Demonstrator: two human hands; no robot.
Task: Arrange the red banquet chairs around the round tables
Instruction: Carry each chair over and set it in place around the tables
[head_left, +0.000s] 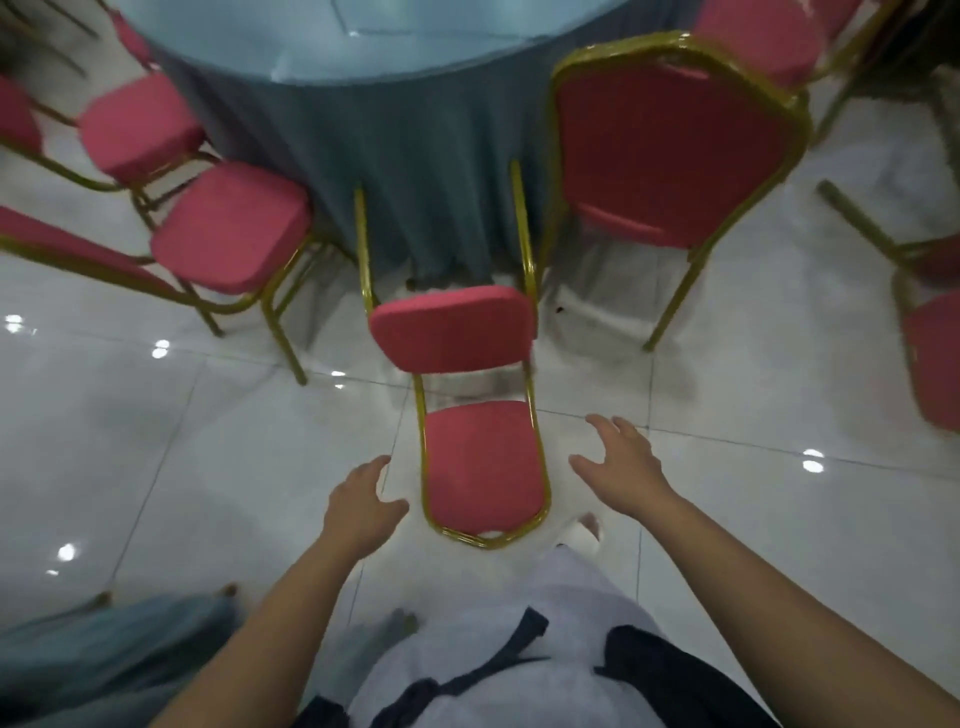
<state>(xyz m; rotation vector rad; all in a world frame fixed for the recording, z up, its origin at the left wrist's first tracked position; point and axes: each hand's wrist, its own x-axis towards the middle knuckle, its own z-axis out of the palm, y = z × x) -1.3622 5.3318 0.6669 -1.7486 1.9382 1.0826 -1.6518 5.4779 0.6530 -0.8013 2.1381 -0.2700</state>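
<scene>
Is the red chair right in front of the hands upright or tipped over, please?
Tipped over: the chair lies on its back, legs pointing at the table.

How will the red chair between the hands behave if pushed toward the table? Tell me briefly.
The chair has a thin gold tube frame and a padded seat, so it is probably stiff and fairly light. The glossy tile floor suggests its legs would slide easily. With both hands, left hand and right hand, near its backrest top, a high push might tip it.

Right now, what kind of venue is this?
Most likely a banquet or event hall. A round table draped in a floor-length blue-grey cloth is ringed by red padded chairs with gold metal frames, such as this chair between the person's open hands, all on glossy white floor tiles.
</scene>
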